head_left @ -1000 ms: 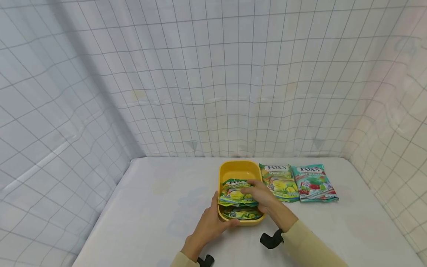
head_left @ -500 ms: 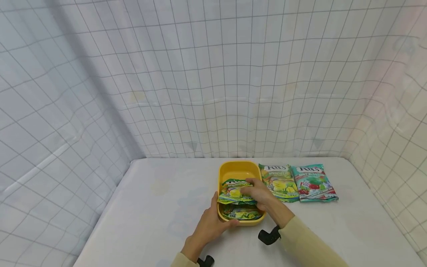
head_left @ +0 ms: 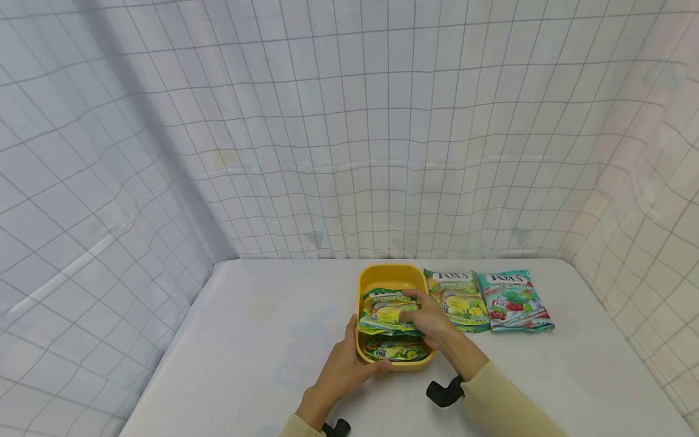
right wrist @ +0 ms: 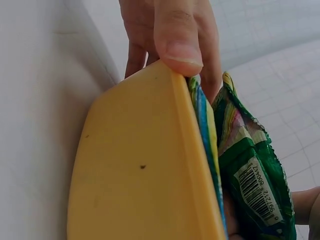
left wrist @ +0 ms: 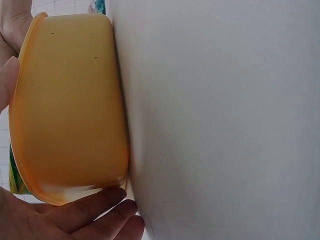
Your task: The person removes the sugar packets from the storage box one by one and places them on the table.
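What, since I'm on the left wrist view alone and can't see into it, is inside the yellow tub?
Observer: In the head view, a green packet lies inside the yellow tub, at the end nearest the person.
Operator: And what does the right grip have?
Observer: The right grip holds a Springtea packet over the tub, its printed front facing up.
Operator: Which packets are outside the tub?
Observer: Two Fox's packets lie side by side to its right: a yellow-green one, then a teal one farther right.
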### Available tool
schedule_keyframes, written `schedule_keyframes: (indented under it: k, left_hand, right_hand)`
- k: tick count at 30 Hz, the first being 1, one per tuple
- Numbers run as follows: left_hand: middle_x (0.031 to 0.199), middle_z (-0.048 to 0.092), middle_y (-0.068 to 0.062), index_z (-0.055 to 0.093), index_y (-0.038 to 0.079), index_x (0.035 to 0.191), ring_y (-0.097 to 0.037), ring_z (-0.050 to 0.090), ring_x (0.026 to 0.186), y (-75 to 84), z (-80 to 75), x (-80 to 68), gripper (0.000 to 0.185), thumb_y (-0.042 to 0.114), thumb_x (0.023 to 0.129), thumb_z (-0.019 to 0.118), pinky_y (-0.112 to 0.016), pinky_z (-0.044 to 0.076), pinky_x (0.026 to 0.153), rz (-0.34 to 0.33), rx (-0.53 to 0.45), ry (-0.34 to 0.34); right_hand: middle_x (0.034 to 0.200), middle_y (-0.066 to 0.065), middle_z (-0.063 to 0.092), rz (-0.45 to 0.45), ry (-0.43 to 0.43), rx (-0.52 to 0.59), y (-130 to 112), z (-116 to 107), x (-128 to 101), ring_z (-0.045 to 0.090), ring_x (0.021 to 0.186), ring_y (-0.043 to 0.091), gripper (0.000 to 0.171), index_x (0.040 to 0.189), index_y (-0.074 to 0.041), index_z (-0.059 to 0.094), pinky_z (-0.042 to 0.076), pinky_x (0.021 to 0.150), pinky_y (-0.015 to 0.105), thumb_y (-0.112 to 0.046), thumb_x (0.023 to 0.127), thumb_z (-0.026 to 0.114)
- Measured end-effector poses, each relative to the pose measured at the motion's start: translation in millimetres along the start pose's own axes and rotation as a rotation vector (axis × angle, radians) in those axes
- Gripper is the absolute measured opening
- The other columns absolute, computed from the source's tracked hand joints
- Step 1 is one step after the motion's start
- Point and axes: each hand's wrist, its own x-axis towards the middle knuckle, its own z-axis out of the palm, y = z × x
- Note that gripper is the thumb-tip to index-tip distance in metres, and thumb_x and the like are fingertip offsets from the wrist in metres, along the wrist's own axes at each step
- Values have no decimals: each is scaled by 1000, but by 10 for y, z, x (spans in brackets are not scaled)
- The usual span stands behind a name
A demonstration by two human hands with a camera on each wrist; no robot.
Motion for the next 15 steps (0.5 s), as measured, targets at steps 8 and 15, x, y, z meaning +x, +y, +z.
schedule_keyframes:
  k: [8, 15]
  left_hand:
    - [137, 58, -25, 11, 2, 162, -33, 62, 114, -17, -7, 14, 127, 65, 77, 80, -53, 49, 96, 31, -18, 10]
    - [138, 57, -25, 11, 2, 162, -34, 61, 116, -27, 1, 18, 128, 67, 75, 80, -54, 48, 98, 17, -16, 9]
  right_hand:
    - [163, 30, 14, -44, -25, 9, -46, -106, -81, 26, 144, 49, 57, 150, -10, 49, 40, 103, 61, 0, 96, 65]
    - [159, 25, 28, -73, -51, 53, -104, -260, -188, 44, 133, 44, 58, 150, -12, 49, 49, 97, 52, 4, 97, 63]
